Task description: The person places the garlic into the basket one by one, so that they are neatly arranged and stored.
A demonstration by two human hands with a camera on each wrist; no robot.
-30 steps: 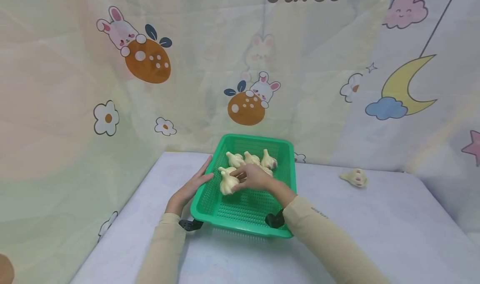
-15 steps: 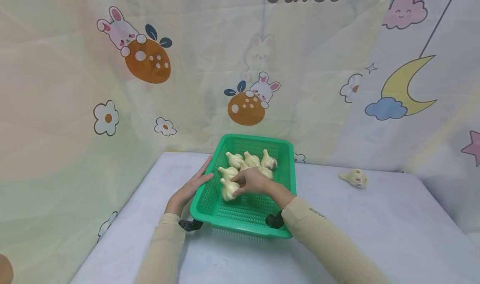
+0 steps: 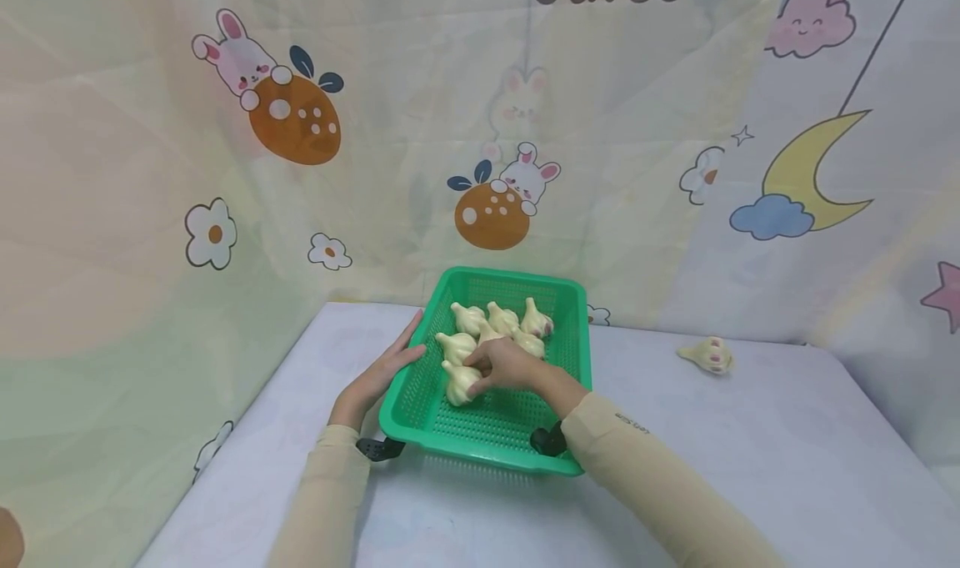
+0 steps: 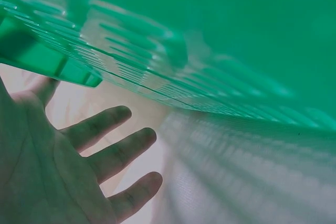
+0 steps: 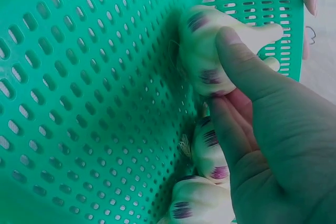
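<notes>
A green perforated plastic basket [image 3: 480,451] holds several pale garlic bulbs, bunched toward its far left part. My right hand [image 3: 510,364] is inside it, pinching the nearest garlic bulb [image 3: 461,384] between thumb and fingers. In the right wrist view that garlic bulb [image 5: 202,51] shows purple streaks, its stem pointing right, close to the basket wall; other garlic bulbs [image 5: 202,200] sit below. Along the basket's left side lies my left hand [image 3: 378,378], thumb at the rim. The left wrist view shows this left hand [image 4: 58,156] with its fingers extended and spread beside the mesh.
One more garlic bulb [image 3: 708,355] lies on the white-covered table [image 3: 690,434] right of the basket. A patterned cloth backdrop [image 3: 390,134] with cartoon rabbits rises behind the table. Dark wrist cameras sit near the basket's front corners.
My right hand has moved the pinched garlic bulb slightly toward me and lower in the basket, uncovering bulbs behind it. The left hand stays at the basket's side.
</notes>
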